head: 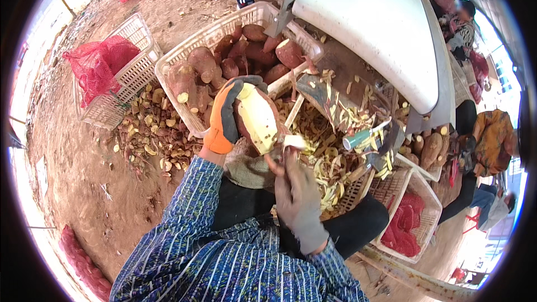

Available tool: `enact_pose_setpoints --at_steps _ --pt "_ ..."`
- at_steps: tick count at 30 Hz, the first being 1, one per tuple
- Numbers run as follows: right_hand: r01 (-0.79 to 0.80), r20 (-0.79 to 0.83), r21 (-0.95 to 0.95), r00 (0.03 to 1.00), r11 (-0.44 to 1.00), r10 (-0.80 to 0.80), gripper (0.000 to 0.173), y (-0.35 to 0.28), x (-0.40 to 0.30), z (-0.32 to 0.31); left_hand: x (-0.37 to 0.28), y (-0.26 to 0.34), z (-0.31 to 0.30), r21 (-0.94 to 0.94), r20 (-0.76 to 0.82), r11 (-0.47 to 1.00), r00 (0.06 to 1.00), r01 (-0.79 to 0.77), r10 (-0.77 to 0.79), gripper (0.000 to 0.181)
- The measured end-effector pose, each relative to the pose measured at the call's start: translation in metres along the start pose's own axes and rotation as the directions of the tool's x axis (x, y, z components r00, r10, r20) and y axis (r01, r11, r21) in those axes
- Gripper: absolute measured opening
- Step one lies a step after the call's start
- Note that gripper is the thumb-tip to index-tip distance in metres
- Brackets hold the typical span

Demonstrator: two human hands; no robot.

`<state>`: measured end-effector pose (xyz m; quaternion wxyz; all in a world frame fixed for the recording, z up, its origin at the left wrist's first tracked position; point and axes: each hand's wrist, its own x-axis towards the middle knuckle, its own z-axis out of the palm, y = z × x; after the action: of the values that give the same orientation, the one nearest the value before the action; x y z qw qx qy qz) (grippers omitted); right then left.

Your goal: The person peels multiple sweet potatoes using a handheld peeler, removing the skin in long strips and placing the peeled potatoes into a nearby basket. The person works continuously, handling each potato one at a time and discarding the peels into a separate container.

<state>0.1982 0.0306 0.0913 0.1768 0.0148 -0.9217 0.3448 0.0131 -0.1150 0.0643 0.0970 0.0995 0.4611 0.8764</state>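
In an orange and dark grey glove, my left hand (224, 113) grips a large sweet potato (256, 121), partly peeled, with a broad pale yellow face turned up. At its lower right is my right hand (295, 197), in a grey-brown glove, its fingers closed around a small tool, blurred, probably a peeler (293, 141). A grey cloth (249, 170) lies over my lap under the sweet potato. Just beyond stands a white plastic crate (180, 46) of unpeeled sweet potatoes (254, 52). Peelings (331, 159) are heaped to the right of my hands.
A green-handled tool (356, 139) lies on the peelings. A white chute (369, 29) with metal edges rises at upper right. Crates with red mesh bags (102, 65) stand left and lower right (405, 226). Trimmings (155, 130) cover the ground at left. Other people (495, 142) sit along the right.
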Motion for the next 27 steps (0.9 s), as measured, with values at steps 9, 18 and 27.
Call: enact_pose_setpoints --at_steps 9,18,27 --pt "-0.049 -0.019 -0.100 0.999 0.994 0.048 0.047 -0.007 -0.004 0.020 0.005 -0.009 -0.005 -0.240 -0.089 0.965 0.988 0.104 -0.128 0.036" --pt "-0.006 -0.095 -0.082 0.995 0.997 -0.002 0.052 -0.010 0.029 0.017 0.006 -0.015 0.011 0.027 -0.295 0.999 0.955 -0.031 0.038 0.026" --pt "0.224 -0.192 -0.070 0.953 0.972 -0.234 0.049 -0.009 0.067 -0.008 -0.003 0.004 0.019 0.174 -0.092 0.975 0.983 -0.139 0.156 0.025"
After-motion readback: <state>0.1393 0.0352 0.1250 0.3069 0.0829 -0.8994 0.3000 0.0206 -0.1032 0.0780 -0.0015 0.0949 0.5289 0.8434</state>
